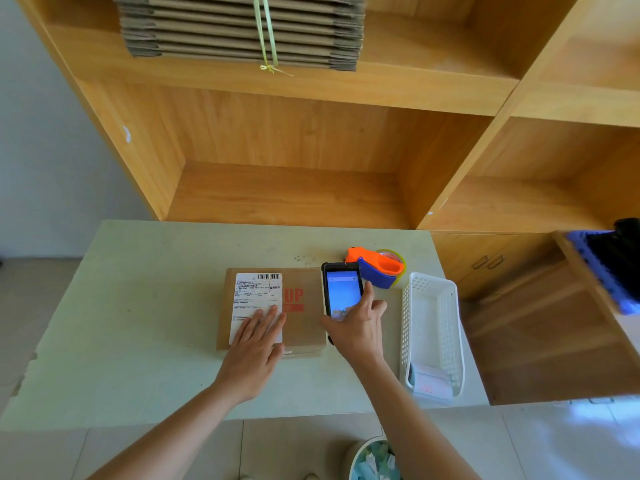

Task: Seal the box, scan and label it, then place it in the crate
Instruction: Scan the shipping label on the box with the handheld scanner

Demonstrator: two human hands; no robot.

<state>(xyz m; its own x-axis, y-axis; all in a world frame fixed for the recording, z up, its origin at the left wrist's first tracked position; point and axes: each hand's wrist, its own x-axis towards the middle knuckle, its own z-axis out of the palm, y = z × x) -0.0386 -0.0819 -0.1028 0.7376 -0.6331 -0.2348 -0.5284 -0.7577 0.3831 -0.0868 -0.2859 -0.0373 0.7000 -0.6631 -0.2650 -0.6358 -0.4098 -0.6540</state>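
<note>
Left hand (254, 332) pressing label (258, 299), basket (433, 306) beside

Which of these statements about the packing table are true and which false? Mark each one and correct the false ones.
1. The left hand lies flat on the white shipping label of the brown cardboard box. True.
2. The right hand holds a pair of scissors. False: it grips a black handheld scanner with a lit screen.
3. The orange and blue tape dispenser lies inside the white plastic basket. False: it lies on the table beside the basket.
4. A tied bundle of flat cardboard sits on the wooden shelf. True.
</note>
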